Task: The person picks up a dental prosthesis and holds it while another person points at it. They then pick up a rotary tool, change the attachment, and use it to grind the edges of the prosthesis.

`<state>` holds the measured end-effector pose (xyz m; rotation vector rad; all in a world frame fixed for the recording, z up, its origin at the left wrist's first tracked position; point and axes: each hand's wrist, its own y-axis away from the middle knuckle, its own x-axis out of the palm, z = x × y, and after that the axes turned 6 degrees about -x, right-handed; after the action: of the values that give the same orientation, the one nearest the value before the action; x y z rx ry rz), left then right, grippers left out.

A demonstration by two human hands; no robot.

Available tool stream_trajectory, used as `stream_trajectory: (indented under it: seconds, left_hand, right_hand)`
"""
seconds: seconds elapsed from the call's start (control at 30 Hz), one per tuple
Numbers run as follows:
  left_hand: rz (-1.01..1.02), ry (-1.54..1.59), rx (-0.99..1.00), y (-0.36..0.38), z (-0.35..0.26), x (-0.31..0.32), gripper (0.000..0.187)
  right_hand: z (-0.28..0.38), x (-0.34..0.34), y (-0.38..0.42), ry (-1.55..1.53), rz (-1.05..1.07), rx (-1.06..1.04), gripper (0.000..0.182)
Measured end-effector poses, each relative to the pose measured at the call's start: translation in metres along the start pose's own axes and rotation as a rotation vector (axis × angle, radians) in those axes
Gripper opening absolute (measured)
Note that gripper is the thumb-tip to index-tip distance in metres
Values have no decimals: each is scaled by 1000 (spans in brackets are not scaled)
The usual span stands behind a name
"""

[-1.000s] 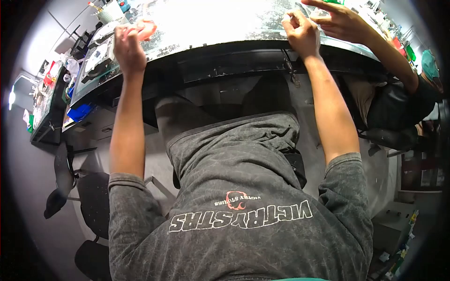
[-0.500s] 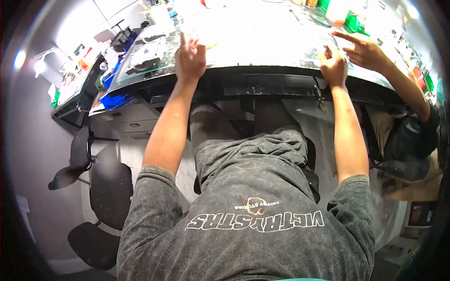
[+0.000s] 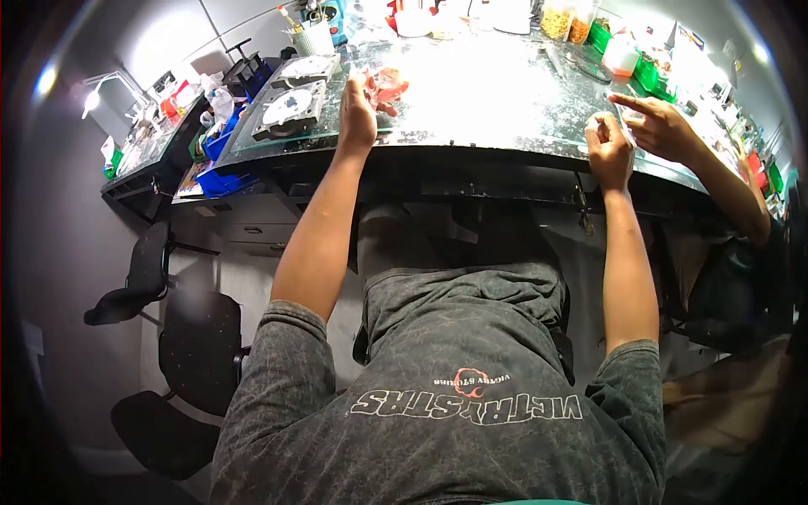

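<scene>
Over the front left of the bench, my left hand (image 3: 358, 118) is closed around a crumpled, reddish see-through thing (image 3: 389, 86), whose kind I cannot make out. Two open hard drives, a near one (image 3: 290, 109) and a far one (image 3: 306, 71), lie left of this hand. At the bench's front right edge is my right hand (image 3: 609, 151), its fingers curled in. Whether anything is inside them is hidden. Close beside it, another person's hand (image 3: 663, 130) reaches in from the right with its index finger stretched out.
The glass-topped bench (image 3: 471, 126) is bright with glare. Tubs of small yellow and orange pieces (image 3: 557, 21) and green bins (image 3: 652, 76) stand at the back right. A pen cup (image 3: 313, 38) is at the back left. Black chairs (image 3: 198, 349) stand on the left.
The picture is less washed out, and the bench sits lower in view. My left hand has turned, so the reddish thing shows more clearly. My right hand stays curled near the edge.
</scene>
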<state>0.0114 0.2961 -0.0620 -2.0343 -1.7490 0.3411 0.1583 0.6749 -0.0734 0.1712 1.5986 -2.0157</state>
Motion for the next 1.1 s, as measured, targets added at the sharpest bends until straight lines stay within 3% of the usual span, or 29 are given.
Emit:
stream_trajectory:
  seconds: [0.33,0.53,1.1]
  left_hand:
    - [179,297,-144,-4,-17,-13,68]
    - [151,336,-220,-4,-21,-19,59]
    - [181,428,-172,-3,-18,-20,52]
  right_hand:
    - [3,1,0,9,-22,-8,6]
    - [6,-1,-2,32,-15,-2,6]
    - [4,2,-1,59,-72,1,11]
